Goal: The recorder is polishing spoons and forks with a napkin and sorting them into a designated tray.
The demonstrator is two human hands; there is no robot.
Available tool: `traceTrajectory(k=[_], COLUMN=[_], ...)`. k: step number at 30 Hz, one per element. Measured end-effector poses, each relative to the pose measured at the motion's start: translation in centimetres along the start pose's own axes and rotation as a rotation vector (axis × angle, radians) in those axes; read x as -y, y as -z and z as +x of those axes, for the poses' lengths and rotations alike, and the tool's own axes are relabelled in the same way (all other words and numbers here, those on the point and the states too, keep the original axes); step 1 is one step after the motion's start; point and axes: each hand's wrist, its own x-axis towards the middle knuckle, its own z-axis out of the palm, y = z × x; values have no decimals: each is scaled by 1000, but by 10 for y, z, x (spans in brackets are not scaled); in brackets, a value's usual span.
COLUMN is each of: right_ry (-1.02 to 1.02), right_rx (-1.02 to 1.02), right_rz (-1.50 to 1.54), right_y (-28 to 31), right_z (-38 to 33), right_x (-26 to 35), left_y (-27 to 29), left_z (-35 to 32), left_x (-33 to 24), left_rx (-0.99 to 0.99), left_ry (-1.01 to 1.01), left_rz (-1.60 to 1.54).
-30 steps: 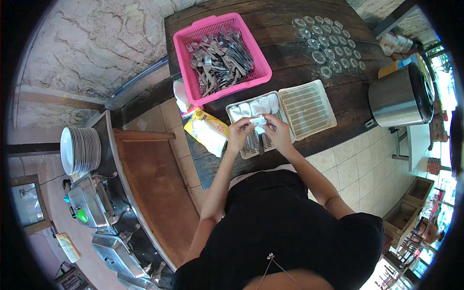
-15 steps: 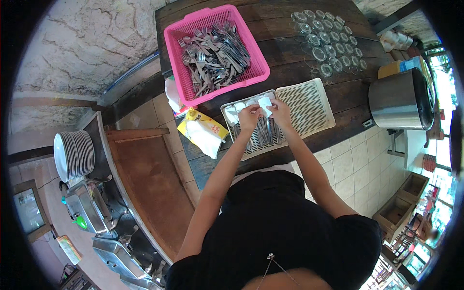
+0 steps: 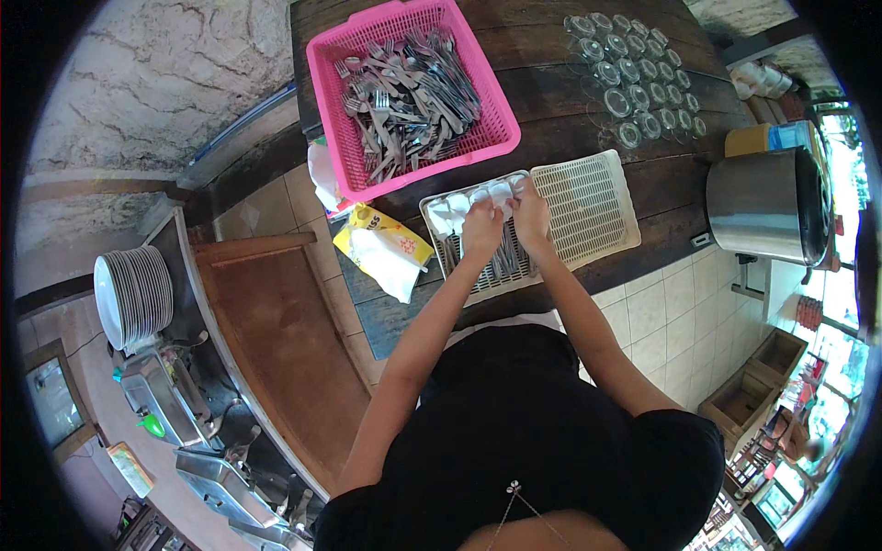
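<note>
Presently, left hand [image 3: 480, 233]: half-curled above white tray [image 3: 501, 290]; grip unclear.
Right hand [image 3: 532, 219]: fingers bent at white wraps [image 3: 447, 217]; grip unclear.
Pink basket [image 3: 434, 173]: heaped with cutlery [image 3: 413, 101].

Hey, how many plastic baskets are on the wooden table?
3: a pink basket heaped with cutlery, a pale basket below it in the picture, and a cream basket right of the pale one. Others may be hidden.

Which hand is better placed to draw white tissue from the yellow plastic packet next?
The left hand, I'd judge: it is nearer the yellow plastic packet; the right hand lies farther right, beyond it. Whether the left is free is unclear.
</note>
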Motion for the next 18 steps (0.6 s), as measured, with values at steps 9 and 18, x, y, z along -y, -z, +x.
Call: traceTrajectory(k=[9, 18], right_ry=[275, 573], right_rx=[-30, -55], right_rz=[-342, 8], right_y=[-6, -13], right_z=[1, -48], right_x=[0, 39], left_y=[6, 86], left_z=[-9, -72], left_x=[3, 52], left_rx=[-14, -477], left_ry=[-50, -203], left_rz=[56, -24])
